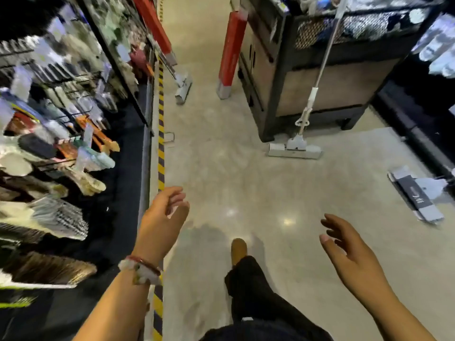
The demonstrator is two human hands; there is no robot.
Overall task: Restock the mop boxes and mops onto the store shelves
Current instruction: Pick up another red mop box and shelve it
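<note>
Both hands, left (164, 212) and right (344, 244), hung open and empty as I walked. Mop (295, 150) and box (231, 52) leaned on the shelf (320, 89), probably parked for restocking.

The floor (246, 188) is smooth, polished and glossy, throwing back light spots. Beside the dark shelving unit (317, 94) with its matt panels, the mop (299, 141) has a smooth pale handle, apparently metal and plastic.
</note>
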